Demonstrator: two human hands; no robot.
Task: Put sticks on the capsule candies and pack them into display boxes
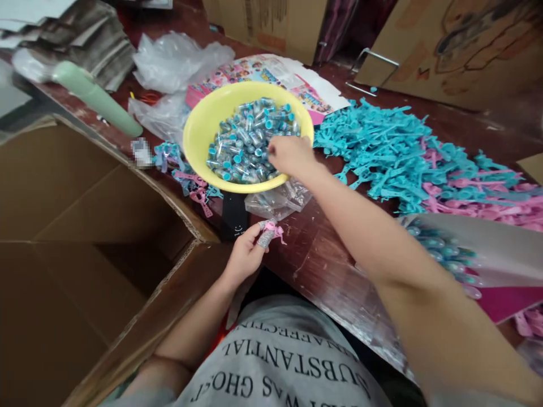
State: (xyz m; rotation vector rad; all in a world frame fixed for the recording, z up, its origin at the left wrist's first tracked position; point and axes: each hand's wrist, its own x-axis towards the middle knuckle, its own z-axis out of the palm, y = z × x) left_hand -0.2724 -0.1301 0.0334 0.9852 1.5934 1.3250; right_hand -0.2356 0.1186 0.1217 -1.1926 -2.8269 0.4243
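Note:
A yellow bowl [199,127] on the dark wooden table holds several small clear tubes [246,144] with teal caps. My right hand [288,155] reaches into the bowl's right side, fingers curled down among the tubes; whether it grips one is hidden. My left hand [246,251] hovers at the table's near edge, closed on a small glittery tube with a pink plastic piece [271,230] attached.
A heap of teal plastic pieces [382,150] and pink plastic pieces [487,198] lies to the right. A large open cardboard box [85,226] stands at left. Clear plastic bags [178,59], printed pink cards [292,79] and a black phone [233,215] surround the bowl.

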